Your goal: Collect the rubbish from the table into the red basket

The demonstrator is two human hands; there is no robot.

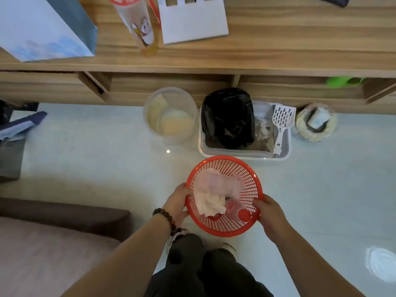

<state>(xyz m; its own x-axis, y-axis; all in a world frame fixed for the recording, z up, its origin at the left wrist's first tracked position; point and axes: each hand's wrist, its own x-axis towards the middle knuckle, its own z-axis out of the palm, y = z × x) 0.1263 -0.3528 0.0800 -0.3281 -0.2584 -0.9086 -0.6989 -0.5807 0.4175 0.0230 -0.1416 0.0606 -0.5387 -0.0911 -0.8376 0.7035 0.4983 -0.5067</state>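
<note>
Both hands hold the red basket [224, 196] over the pale floor [96, 163]: the left hand [177, 201] grips its rim at nine o'clock, the right hand [270, 217] at four o'clock. Inside lie a white tissue [209, 202], a pinkish wrapper [216, 182] and a clear cup [235, 209]. At twelve o'clock of the basket stands a tray [282, 153] with a black bag [228, 118] and a scoop [282, 123].

Single head view, worn on my head, wide-angle, looking steeply down and forward. My forearms and legs fill the bottom, close to the lens; the floor [96, 168] sits mid-frame, the tabletop [278, 39] across the top, farther off. Edges bend.
</note>
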